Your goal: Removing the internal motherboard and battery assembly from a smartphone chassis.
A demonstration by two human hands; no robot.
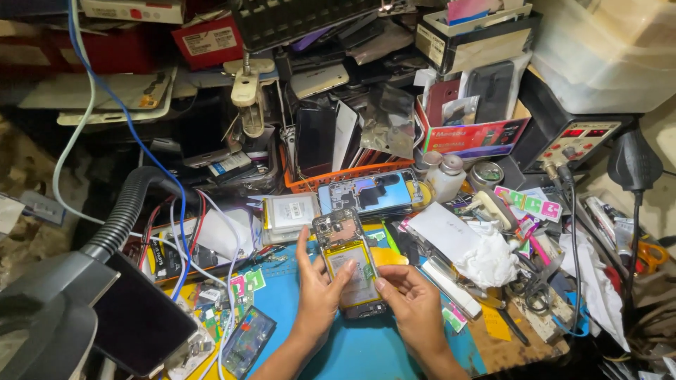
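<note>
Worktop [394, 352]: carrying one blue mat [366, 348], heaped clutter.
Opened phones: two; one lying by the orange basket [338, 179], one being held.
Hands: left [318, 292], right [415, 302], both gripping the opened phone [348, 264] above the mat.

Blue mat [366, 345]; orange basket [331, 179]; yellow-edged opened phone [350, 264]; white crumpled tissue [489, 260]; blue cable [134, 134].

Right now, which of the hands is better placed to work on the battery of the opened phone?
Probably the right hand: its fingertips sit at the lower edge of the battery. The left hand grips the opened phone along its side, steadying it.
</note>
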